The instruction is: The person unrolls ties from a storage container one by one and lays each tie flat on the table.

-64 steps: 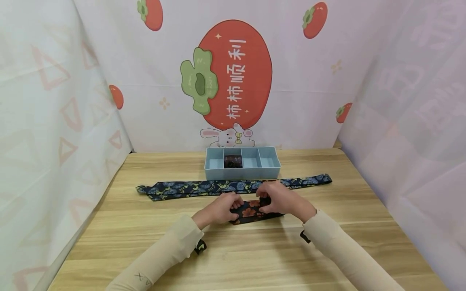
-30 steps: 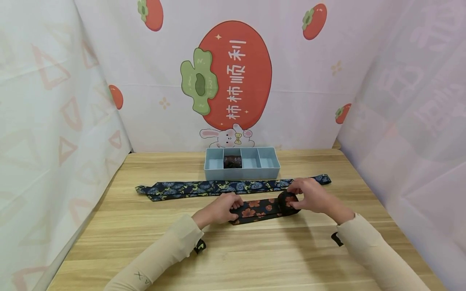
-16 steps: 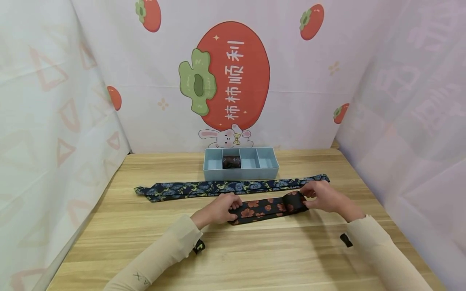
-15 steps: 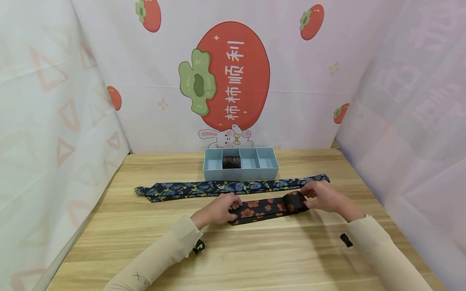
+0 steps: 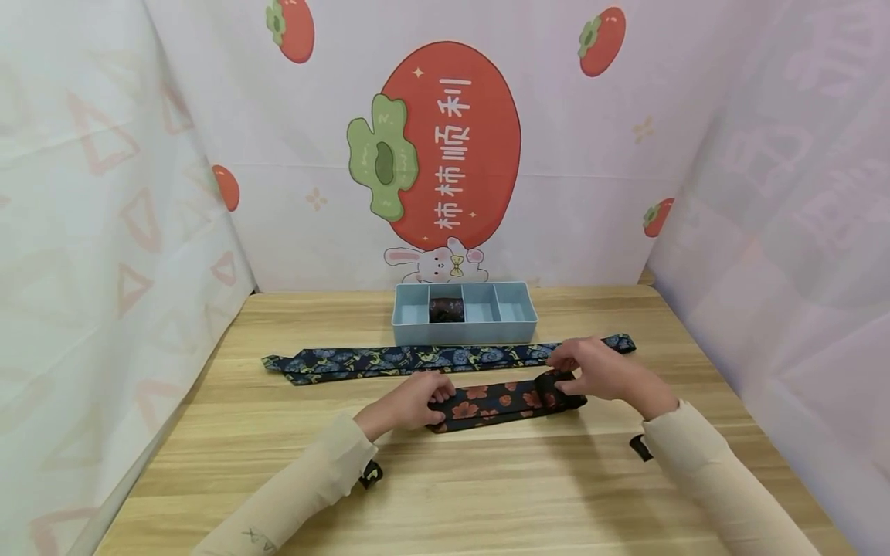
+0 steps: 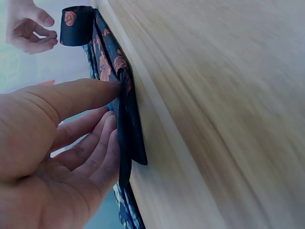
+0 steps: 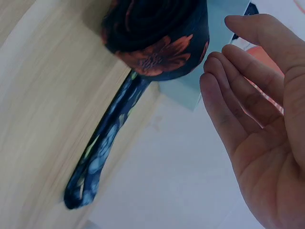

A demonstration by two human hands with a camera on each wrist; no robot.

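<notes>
A dark necktie (image 5: 505, 402) with orange flowers lies across the table, its right end coiled into a roll (image 5: 549, 394). At its left end my left hand (image 5: 412, 401) pinches the folded fabric, thumb in front and fingers behind in the left wrist view. My right hand (image 5: 599, 372) is beside the roll, its thumb and fingers loosely curved. A gap shows between those fingers and the coil (image 7: 162, 55) in the right wrist view. Behind lies a navy necktie (image 5: 361, 361) with blue and yellow pattern, stretched left to right.
A pale blue box (image 5: 466, 333) with several compartments stands at the back. Its second compartment from the left holds a rolled dark necktie (image 5: 446, 310). A printed cloth (image 5: 584, 232) hangs behind the wooden table (image 5: 473, 494), and cloth walls flank both sides.
The roll and right hand shifted right, exposing more flat tie. Over the last half second the right hand came back slightly left, and the left hand drew its tie end a little left.
</notes>
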